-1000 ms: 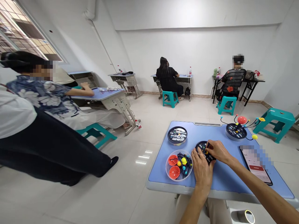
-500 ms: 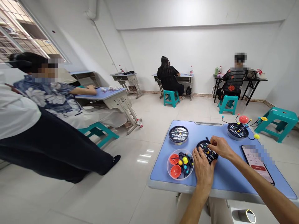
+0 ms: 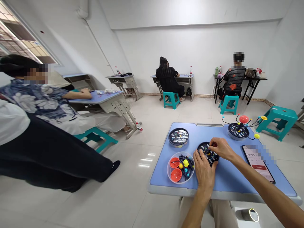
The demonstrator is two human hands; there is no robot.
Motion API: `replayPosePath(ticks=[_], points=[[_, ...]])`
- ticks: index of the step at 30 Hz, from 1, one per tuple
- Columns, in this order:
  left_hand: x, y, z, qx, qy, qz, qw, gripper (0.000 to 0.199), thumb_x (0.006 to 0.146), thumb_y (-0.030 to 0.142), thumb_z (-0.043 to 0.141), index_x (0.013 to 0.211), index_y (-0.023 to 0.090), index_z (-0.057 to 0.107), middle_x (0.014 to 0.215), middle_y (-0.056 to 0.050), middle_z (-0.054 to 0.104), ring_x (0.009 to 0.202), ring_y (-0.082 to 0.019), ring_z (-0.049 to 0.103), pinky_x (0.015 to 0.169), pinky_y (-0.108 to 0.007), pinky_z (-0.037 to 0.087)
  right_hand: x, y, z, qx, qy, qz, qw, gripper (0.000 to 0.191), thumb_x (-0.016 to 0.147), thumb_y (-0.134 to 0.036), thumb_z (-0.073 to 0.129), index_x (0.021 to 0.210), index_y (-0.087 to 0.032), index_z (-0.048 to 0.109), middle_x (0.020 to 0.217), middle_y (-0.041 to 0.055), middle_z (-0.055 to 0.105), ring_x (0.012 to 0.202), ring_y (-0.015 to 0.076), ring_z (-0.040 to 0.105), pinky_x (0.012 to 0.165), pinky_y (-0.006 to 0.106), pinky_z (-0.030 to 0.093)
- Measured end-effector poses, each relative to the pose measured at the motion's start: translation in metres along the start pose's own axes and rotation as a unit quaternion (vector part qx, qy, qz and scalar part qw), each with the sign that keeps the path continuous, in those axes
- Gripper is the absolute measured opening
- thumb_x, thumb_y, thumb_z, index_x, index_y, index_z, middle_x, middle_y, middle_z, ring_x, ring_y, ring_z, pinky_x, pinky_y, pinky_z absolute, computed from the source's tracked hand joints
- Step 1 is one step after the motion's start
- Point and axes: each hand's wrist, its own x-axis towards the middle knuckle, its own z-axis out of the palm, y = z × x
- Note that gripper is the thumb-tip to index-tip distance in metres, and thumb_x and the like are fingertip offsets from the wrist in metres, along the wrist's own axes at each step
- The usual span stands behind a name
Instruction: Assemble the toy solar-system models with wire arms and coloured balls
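The black disc [image 3: 210, 155] sits right of the desk's [image 3: 228, 177] middle. The left hand [image 3: 203, 164], loosely spread, steadies its near-left rim; the right hand [image 3: 219, 148], fingers pinched, works over its top, its grip hidden. The parts bowl [image 3: 180, 167] lies near the front-left corner, another disc [image 3: 178, 137] at the back-left, the planet model [image 3: 238, 131] back-right, the phone [image 3: 258, 164] along the right edge.

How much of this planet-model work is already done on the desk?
One black round model with red ball and thin arms looks finished. In hand is a black round base without a ball: the left hand steadies it, the right hand works at its top. Apparently left: red half-shells, small coloured balls and dark rods in the clear bowl, plus another armless black disc.
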Motion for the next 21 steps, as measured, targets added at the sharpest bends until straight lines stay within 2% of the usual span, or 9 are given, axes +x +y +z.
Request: replayPosePath(ticks=[7,13,21], points=[[0.000,-0.001,0.002,0.011,-0.001,0.005,1.000,0.078,0.079,0.035,0.071,0.139,0.001,0.034,0.142,-0.032,0.040,0.135,-0.043,0.039,0.107,-0.058,0.037,-0.001,-0.003,0.006,-0.001,-0.011,-0.025,1.000,0.014,0.077,-0.017,0.056,0.070,-0.017,0.068,0.060,0.0004,0.062,0.057,0.0137,0.052,0.058,0.025,0.035],[0.000,-0.003,0.004,0.012,0.008,0.009,1.000,0.077,0.079,0.035,0.071,0.138,0.002,0.035,0.142,-0.032,0.040,0.134,-0.043,0.040,0.107,-0.058,0.038,-0.003,0.004,0.009,0.001,-0.021,-0.023,1.000,0.019,0.081,-0.020,0.055,0.071,-0.017,0.071,0.056,0.0001,0.062,0.053,0.0130,0.050,0.055,0.024,0.035],[0.000,-0.001,0.002,0.007,0.012,0.004,1.000,0.076,0.079,0.035,0.071,0.139,0.004,0.036,0.142,-0.031,0.041,0.133,-0.042,0.041,0.106,-0.059,0.039,-0.002,0.003,0.013,-0.013,-0.011,-0.023,1.000,0.019,0.082,-0.021,0.056,0.074,-0.017,0.072,0.060,0.0028,0.067,0.055,0.0144,0.054,0.058,0.025,0.036]])
